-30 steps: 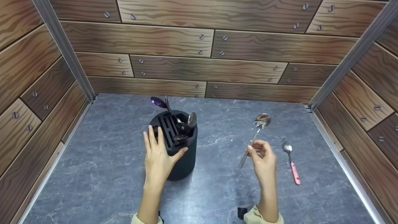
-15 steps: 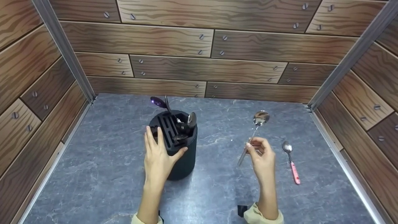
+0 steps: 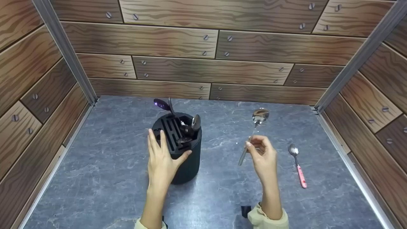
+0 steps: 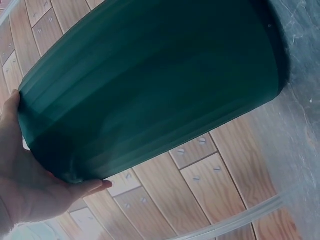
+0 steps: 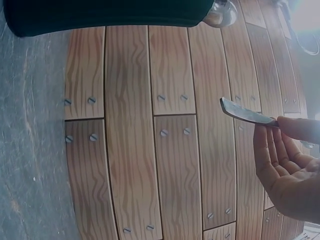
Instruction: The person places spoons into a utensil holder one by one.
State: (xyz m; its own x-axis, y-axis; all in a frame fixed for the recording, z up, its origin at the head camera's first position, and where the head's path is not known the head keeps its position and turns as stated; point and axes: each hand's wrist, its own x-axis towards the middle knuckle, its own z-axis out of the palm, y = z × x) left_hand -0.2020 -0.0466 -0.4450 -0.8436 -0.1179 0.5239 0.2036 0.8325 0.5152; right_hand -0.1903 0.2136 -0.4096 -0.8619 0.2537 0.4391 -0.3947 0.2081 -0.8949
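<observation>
My left hand (image 3: 162, 160) lies with straight, spread fingers against the near left rim of a black cutlery holder (image 3: 187, 165), its thumb reaching along the front. In the left wrist view the holder's tall wall (image 4: 160, 95) looks dark green, with fingertips at both sides of its upper end. To the right, my right hand (image 3: 265, 156) pinches a metal spoon (image 3: 243, 156) by its handle between thumb and fingers, bowl pointing away and up. The right wrist view shows the flat handle end (image 5: 245, 113) sticking out from the fingertips; the hand hides the middle of the handle.
A small spoon with a pink handle (image 3: 301, 176) lies on the grey marbled table (image 3: 219, 190), right of my right hand. Several utensils stand in the holder, among them a purple-shining spoon (image 3: 161, 104) and a silver spoon (image 3: 196, 122). Wood-patterned walls (image 3: 178, 68) enclose three sides.
My right hand has moved left and slightly away from me with the spoon, toward the holder's side. The left hand and the holder have stayed in place.
</observation>
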